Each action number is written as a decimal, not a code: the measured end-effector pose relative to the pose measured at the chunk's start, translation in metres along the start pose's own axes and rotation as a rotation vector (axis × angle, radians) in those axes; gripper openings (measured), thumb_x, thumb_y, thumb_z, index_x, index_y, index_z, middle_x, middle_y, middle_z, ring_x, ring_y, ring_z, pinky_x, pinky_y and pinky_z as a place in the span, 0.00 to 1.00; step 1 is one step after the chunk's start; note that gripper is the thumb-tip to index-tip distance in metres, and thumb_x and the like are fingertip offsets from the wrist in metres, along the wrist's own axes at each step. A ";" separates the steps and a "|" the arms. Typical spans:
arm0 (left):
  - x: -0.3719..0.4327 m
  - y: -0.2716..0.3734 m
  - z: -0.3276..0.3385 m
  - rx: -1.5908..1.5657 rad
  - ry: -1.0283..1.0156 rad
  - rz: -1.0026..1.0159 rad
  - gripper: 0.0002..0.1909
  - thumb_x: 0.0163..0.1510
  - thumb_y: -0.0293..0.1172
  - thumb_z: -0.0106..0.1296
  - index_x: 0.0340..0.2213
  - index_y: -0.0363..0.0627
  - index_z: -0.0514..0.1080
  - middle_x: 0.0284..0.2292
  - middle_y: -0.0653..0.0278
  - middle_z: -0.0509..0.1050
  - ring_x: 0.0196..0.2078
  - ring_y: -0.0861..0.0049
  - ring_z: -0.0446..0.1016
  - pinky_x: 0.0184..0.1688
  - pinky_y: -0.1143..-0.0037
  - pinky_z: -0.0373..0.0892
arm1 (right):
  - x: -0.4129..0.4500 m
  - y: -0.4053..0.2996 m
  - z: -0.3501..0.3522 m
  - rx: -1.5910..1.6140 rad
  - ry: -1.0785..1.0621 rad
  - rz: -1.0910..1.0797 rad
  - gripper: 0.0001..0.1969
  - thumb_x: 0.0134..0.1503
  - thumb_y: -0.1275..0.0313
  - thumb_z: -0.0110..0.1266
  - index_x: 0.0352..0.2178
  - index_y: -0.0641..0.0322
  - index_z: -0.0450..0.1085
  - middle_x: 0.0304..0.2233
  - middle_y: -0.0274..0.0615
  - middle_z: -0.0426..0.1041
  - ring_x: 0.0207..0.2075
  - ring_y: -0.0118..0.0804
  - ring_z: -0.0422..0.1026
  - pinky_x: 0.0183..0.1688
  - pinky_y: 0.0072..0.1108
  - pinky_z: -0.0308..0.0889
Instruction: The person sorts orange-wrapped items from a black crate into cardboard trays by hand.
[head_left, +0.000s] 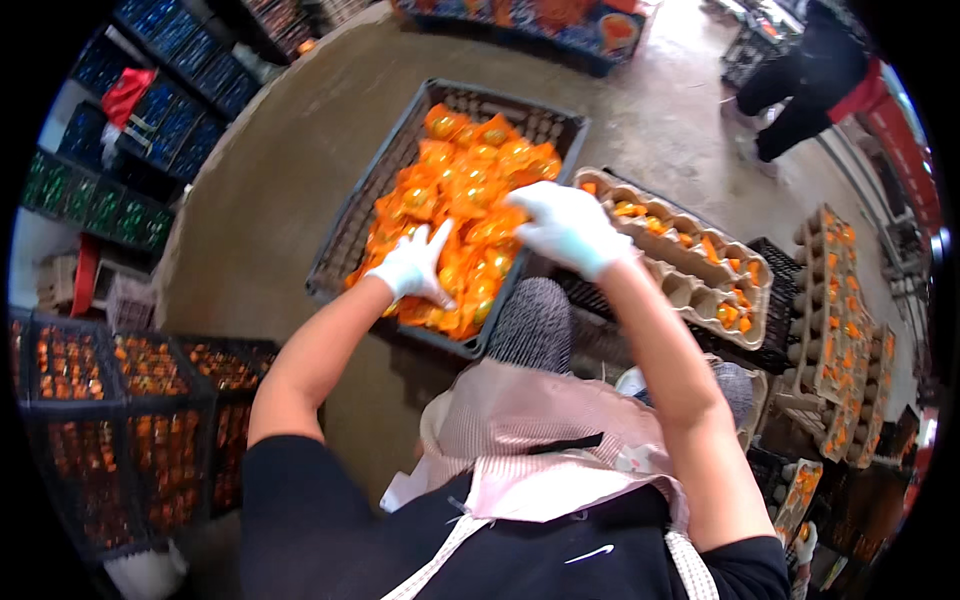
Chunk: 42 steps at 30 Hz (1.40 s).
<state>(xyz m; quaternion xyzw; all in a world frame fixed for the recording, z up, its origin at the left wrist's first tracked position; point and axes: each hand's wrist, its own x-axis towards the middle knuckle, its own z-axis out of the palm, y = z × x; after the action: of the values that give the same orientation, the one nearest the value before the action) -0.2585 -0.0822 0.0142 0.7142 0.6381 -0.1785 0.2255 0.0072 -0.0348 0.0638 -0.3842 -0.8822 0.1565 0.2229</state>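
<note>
A dark plastic crate (360, 180) stands before me, holding a heap of small round fruits in orange wrappers (472, 180). My left hand (416, 262), in a white glove, rests on the near left part of the heap with its fingers spread. Above the crate's right side is my right hand (566, 225), also gloved, with curled fingertips beside the orange wrappers. Whether it grips one is hidden. Just right of that hand lies a moulded pulp tray (675, 240), with orange-wrapped pieces in some cups and other cups bare.
More pulp trays with orange pieces (832, 322) stand at the right. Crates of orange goods (127, 420) are stacked at the left, below green and blue ones (97, 195). A printed box (525, 30) is at the top. Another person's legs (780, 97) show upper right.
</note>
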 end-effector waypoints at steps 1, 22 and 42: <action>0.015 0.000 -0.001 0.012 0.031 0.050 0.76 0.24 0.57 0.73 0.66 0.58 0.32 0.64 0.38 0.44 0.65 0.39 0.47 0.64 0.57 0.53 | 0.014 0.000 0.002 -0.102 -0.140 0.024 0.18 0.48 0.66 0.54 0.42 0.53 0.74 0.39 0.47 0.76 0.41 0.49 0.75 0.45 0.34 0.70; 0.050 0.017 0.016 -0.175 -0.085 0.340 0.79 0.17 0.57 0.75 0.66 0.58 0.37 0.64 0.34 0.26 0.66 0.37 0.43 0.64 0.61 0.55 | 0.056 0.021 0.087 1.149 0.293 0.482 0.25 0.54 0.66 0.59 0.52 0.62 0.63 0.42 0.40 0.69 0.39 0.28 0.68 0.39 0.21 0.66; 0.039 0.032 0.024 0.090 0.226 0.363 0.39 0.38 0.30 0.57 0.55 0.53 0.59 0.57 0.53 0.52 0.51 0.46 0.64 0.49 0.59 0.67 | -0.205 0.093 -0.120 1.121 0.735 0.770 0.21 0.51 0.72 0.62 0.45 0.63 0.66 0.35 0.38 0.74 0.28 0.26 0.73 0.24 0.17 0.68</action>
<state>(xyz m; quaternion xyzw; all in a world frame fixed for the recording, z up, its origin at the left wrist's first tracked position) -0.2216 -0.0657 -0.0241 0.8422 0.5116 -0.0821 0.1488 0.2493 -0.1144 0.0684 -0.5208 -0.3449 0.5087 0.5924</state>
